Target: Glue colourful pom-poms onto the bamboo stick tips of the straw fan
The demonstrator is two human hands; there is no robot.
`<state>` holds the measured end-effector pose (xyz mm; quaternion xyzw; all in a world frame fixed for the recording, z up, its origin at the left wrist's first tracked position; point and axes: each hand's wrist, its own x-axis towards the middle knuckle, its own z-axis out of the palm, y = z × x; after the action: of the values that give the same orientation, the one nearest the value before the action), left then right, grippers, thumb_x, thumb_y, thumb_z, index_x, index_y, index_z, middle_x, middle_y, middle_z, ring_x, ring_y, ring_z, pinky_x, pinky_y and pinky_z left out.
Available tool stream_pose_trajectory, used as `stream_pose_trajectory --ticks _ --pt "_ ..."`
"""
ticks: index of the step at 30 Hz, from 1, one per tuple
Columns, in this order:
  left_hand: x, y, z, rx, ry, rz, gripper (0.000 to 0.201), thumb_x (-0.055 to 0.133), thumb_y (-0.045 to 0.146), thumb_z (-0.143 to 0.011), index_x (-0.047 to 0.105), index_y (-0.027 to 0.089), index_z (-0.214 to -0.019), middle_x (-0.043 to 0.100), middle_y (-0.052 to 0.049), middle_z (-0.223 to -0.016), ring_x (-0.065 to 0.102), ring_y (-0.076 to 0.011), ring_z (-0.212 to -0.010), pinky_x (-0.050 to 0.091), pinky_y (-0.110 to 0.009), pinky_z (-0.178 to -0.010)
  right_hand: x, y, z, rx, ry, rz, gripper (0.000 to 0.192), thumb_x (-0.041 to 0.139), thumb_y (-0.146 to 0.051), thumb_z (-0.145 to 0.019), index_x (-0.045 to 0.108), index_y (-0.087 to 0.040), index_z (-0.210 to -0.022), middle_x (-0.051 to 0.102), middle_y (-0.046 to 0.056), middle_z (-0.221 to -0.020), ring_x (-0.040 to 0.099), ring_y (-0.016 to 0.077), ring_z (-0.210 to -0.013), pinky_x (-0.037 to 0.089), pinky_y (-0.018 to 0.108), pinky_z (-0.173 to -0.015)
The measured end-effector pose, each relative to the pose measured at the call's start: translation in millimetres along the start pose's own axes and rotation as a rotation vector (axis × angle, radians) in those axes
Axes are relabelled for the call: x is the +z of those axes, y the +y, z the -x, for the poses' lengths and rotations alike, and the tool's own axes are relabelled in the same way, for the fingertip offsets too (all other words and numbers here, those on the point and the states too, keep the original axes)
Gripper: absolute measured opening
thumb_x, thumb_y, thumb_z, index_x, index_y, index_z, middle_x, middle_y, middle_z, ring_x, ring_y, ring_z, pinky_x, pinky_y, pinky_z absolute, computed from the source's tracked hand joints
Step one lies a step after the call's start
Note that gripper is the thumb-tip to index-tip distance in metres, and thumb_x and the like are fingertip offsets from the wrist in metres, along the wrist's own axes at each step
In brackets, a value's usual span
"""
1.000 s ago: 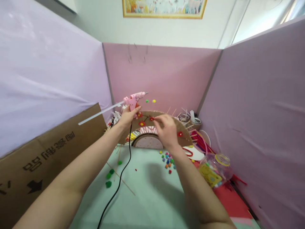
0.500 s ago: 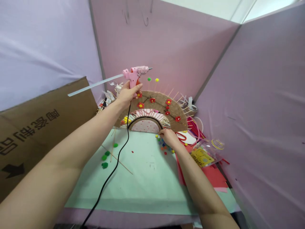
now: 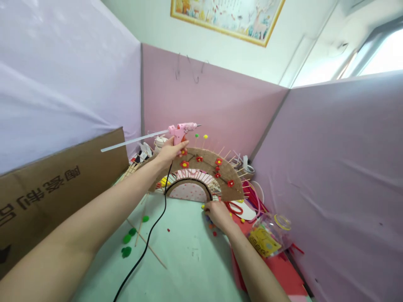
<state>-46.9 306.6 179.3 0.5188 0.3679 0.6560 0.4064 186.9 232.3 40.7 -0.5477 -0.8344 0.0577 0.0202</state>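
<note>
While the left hand [image 3: 170, 150] is raised above the desk [image 3: 185, 251], its grip clamped on the pink plastic glue gun [image 3: 181, 129], the right hand [image 3: 218, 214] rests low with fingers curled over small coloured pompoms [image 3: 210, 224], whether pinching one I cannot tell; three green pompoms [image 3: 127, 243] lie apart; the gun lies level, nozzle pointing right, glue stick trailing left, above the brown half-round fan [image 3: 204, 165] bearing six red flowers.
</note>
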Motion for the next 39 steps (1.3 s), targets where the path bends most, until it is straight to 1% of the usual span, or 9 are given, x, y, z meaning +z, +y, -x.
stream_pose_trajectory --ticks 5,9,13,23,26,29,33,36,39 --pt "0.1 -1 -1 0.000 0.006 -0.011 0.035 0.082 0.035 -0.065 0.061 0.017 -0.087 0.061 0.000 -0.061 0.058 -0.0107 -0.053 0.035 -0.017 -0.042 -14 13 11 0.034 0.129 -0.072 0.032 0.058 -0.015 -0.084 0.071 -0.024 -0.112 0.073 0.008 -0.112 0.067 0.0202 -0.103 0.043 0.025 -0.085" --pt "2.5 -6 -6 0.052 0.029 -0.057 0.027 0.076 0.029 -0.070 0.060 0.017 -0.089 0.061 0.001 -0.064 0.059 -0.0108 -0.054 0.037 -0.018 -0.044 -33 35 28 0.140 0.272 -0.067 0.029 0.048 -0.017 -0.092 0.072 -0.020 -0.108 0.073 0.009 -0.105 0.066 0.0187 -0.096 0.042 0.025 -0.082" --pt "4.4 -8 -7 0.046 0.030 -0.066 0.023 0.072 0.026 -0.074 0.060 0.017 -0.092 0.061 0.000 -0.066 0.059 -0.0103 -0.055 0.039 -0.018 -0.047 -37 45 37 0.194 0.214 -0.027 0.026 0.050 -0.019 -0.092 0.075 -0.020 -0.097 0.072 0.009 -0.098 0.065 0.0191 -0.092 0.040 0.025 -0.077" --pt "5.3 -2 -1 0.027 0.021 -0.064 0.021 0.072 0.023 -0.077 0.059 0.016 -0.092 0.059 -0.001 -0.068 0.060 -0.0115 -0.059 0.042 -0.020 -0.053 -3 31 10 0.092 0.043 0.135 0.022 0.054 -0.018 -0.089 0.075 -0.015 -0.094 0.071 0.014 -0.105 0.060 0.0238 -0.100 0.041 0.029 -0.079" --pt "5.0 -2 -1 0.033 0.023 -0.048 0.020 0.072 0.022 -0.076 0.060 0.016 -0.091 0.060 -0.001 -0.070 0.060 -0.0115 -0.059 0.041 -0.019 -0.051 -2 31 10 0.079 0.059 0.112 0.023 0.051 -0.012 -0.087 0.074 -0.014 -0.090 0.070 0.014 -0.102 0.060 0.0227 -0.098 0.042 0.029 -0.081" --pt "4.1 -3 -1 0.046 0.020 -0.036 0.023 0.074 0.023 -0.074 0.060 0.016 -0.091 0.061 -0.001 -0.071 0.060 -0.0118 -0.059 0.041 -0.019 -0.051 -10 31 13 0.031 0.185 -0.095 0.018 0.054 -0.012 -0.083 0.072 -0.015 -0.086 0.071 0.010 -0.093 0.061 0.0199 -0.091 0.043 0.030 -0.083" --pt "2.7 -3 -2 0.029 0.011 -0.022 0.029 0.077 0.029 -0.070 0.060 0.017 -0.089 0.061 0.000 -0.066 0.059 -0.0115 -0.055 0.038 -0.019 -0.046 -35 24 14 0.003 0.380 -0.644 0.010 0.062 -0.025 -0.079 0.066 -0.017 -0.084 0.070 0.003 -0.084 0.061 0.0157 -0.076 0.047 0.027 -0.073" --pt "0.5 -3 0 0.036 -0.006 0.005 0.032 0.079 0.033 -0.068 0.060 0.016 -0.089 0.060 0.000 -0.063 0.058 -0.0105 -0.053 0.035 -0.017 -0.042 -62 13 4 -0.051 0.450 -1.059 0.021 0.069 -0.036 -0.075 0.063 -0.019 -0.086 0.068 0.000 -0.077 0.061 0.0140 -0.070 0.047 0.026 -0.066" --pt "-3.6 -4 1 0.029 -0.043 0.047 0.037 0.080 0.036 -0.065 0.063 0.016 -0.089 0.060 0.001 -0.065 0.057 -0.0093 -0.054 0.035 -0.016 -0.041 -101 1 -14 -0.120 0.575 -1.282 0.029 0.075 -0.037 -0.071 0.065 -0.021 -0.092 0.070 -0.001 -0.079 0.063 0.0133 -0.071 0.049 0.026 -0.068"
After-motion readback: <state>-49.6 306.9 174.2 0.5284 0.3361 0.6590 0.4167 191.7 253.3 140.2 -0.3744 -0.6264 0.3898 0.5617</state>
